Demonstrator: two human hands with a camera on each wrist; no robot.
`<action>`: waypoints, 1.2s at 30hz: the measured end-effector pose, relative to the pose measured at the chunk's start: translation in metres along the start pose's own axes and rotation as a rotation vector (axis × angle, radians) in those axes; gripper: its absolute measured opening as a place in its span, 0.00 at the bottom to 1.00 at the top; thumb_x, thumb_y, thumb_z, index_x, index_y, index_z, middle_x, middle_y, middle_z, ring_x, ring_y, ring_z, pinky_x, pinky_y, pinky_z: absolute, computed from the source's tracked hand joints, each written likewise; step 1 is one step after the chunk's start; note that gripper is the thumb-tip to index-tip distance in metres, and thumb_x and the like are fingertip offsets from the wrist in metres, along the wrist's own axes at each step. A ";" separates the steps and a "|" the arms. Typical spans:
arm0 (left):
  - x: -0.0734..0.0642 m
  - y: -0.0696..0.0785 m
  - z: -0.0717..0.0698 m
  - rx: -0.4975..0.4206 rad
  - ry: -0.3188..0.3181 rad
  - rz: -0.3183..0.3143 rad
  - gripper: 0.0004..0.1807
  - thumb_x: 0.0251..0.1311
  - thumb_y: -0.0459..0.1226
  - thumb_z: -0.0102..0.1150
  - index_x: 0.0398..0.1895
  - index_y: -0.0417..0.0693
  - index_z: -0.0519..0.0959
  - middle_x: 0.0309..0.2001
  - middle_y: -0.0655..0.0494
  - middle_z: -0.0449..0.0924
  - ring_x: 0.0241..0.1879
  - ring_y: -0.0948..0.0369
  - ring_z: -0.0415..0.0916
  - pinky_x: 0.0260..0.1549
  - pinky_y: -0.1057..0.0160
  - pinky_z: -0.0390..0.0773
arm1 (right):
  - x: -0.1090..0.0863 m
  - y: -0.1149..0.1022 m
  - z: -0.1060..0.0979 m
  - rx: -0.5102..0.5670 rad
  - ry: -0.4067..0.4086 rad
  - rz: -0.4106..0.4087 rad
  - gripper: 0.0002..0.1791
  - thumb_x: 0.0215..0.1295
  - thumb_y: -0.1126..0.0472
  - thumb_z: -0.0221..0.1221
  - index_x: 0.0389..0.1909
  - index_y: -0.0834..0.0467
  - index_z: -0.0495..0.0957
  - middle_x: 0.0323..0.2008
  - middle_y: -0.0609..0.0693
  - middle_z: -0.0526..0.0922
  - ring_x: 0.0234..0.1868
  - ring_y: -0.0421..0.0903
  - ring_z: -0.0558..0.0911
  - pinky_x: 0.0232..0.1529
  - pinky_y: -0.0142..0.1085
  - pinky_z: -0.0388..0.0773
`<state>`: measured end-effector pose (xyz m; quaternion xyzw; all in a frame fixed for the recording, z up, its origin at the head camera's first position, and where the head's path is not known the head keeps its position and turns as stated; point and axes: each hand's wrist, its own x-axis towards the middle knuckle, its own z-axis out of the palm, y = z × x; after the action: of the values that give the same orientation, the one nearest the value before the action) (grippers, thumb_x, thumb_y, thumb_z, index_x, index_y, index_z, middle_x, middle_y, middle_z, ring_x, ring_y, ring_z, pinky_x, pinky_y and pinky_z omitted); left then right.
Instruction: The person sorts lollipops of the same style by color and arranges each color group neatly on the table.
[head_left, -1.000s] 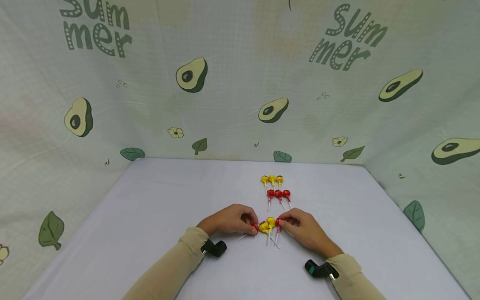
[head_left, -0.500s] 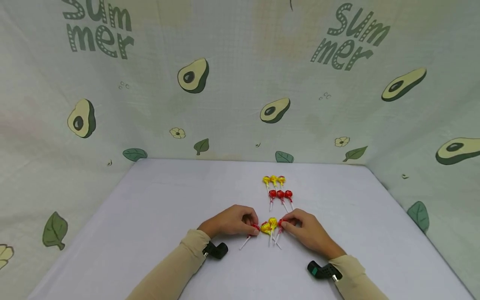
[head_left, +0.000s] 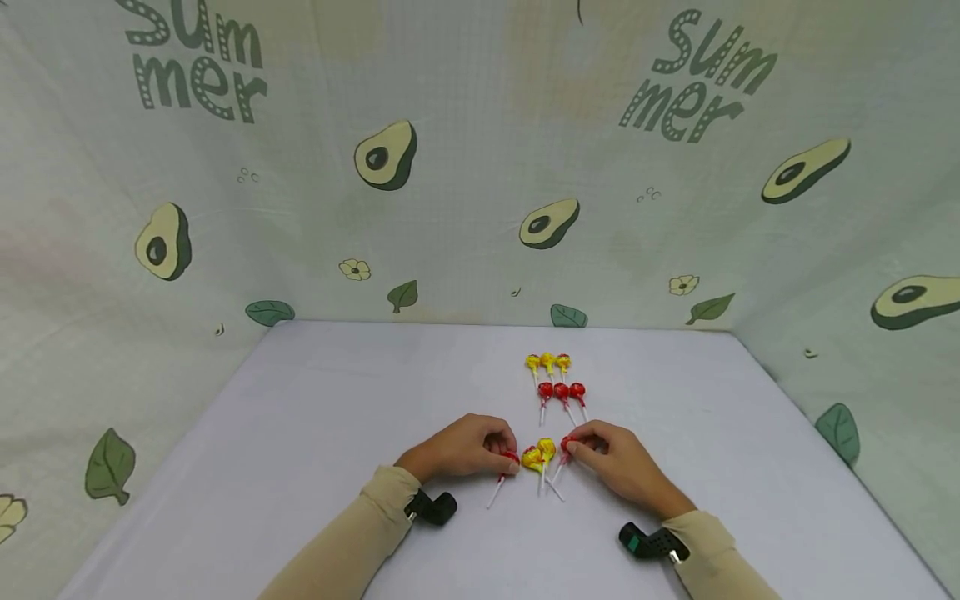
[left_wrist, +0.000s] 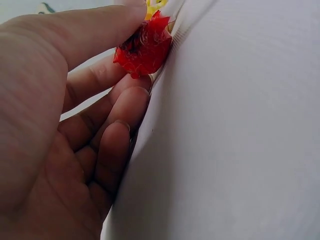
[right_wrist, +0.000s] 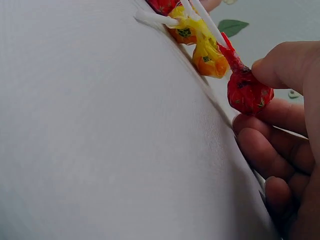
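Observation:
My left hand (head_left: pixel 467 447) pinches the red head of a lollipop (left_wrist: pixel 144 49) between thumb and fingers, its white stick slanting toward me on the table. To the right, my right hand (head_left: pixel 618 460) pinches another red lollipop (right_wrist: pixel 248 92) by its wrapped head. Between the hands lie two yellow lollipops, one on the left (head_left: pixel 532 458) and one on the right (head_left: pixel 547 449), with sticks that cross. The right wrist view shows both yellow heads just beyond the held red one.
Farther back, a row of three red lollipops (head_left: pixel 561 391) lies on the white table (head_left: pixel 360 375). Behind it is a row of three yellow lollipops (head_left: pixel 548 362). A patterned cloth (head_left: pixel 465 167) hangs at the table's far edge and along the sides.
The left red lollipop's stick has swung from pointing left to pointing more toward me. My right hand has shifted slightly right with its red lollipop, away from the yellow ones.

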<state>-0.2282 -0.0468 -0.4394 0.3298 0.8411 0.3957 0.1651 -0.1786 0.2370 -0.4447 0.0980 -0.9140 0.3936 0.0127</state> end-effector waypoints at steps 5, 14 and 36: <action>0.002 -0.001 0.000 0.011 0.000 0.010 0.11 0.55 0.50 0.74 0.34 0.62 0.81 0.29 0.66 0.77 0.31 0.67 0.73 0.32 0.68 0.74 | 0.001 0.002 -0.005 0.035 0.001 0.014 0.12 0.68 0.47 0.63 0.44 0.49 0.84 0.37 0.40 0.83 0.38 0.43 0.78 0.39 0.35 0.75; 0.002 -0.003 -0.001 -0.003 -0.001 0.022 0.11 0.54 0.51 0.74 0.33 0.62 0.81 0.28 0.66 0.78 0.31 0.67 0.74 0.32 0.68 0.74 | 0.004 0.001 -0.011 0.153 0.025 0.025 0.09 0.70 0.56 0.63 0.46 0.54 0.83 0.39 0.44 0.85 0.38 0.44 0.82 0.39 0.35 0.78; 0.001 -0.002 -0.001 0.008 -0.008 0.027 0.11 0.54 0.51 0.74 0.34 0.62 0.81 0.29 0.66 0.78 0.31 0.68 0.74 0.33 0.68 0.75 | 0.031 0.007 -0.040 0.188 0.093 0.073 0.19 0.72 0.51 0.60 0.55 0.60 0.80 0.44 0.53 0.85 0.38 0.50 0.83 0.43 0.41 0.80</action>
<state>-0.2297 -0.0477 -0.4401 0.3434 0.8374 0.3934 0.1616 -0.2125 0.2656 -0.4187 0.0468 -0.8744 0.4819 0.0315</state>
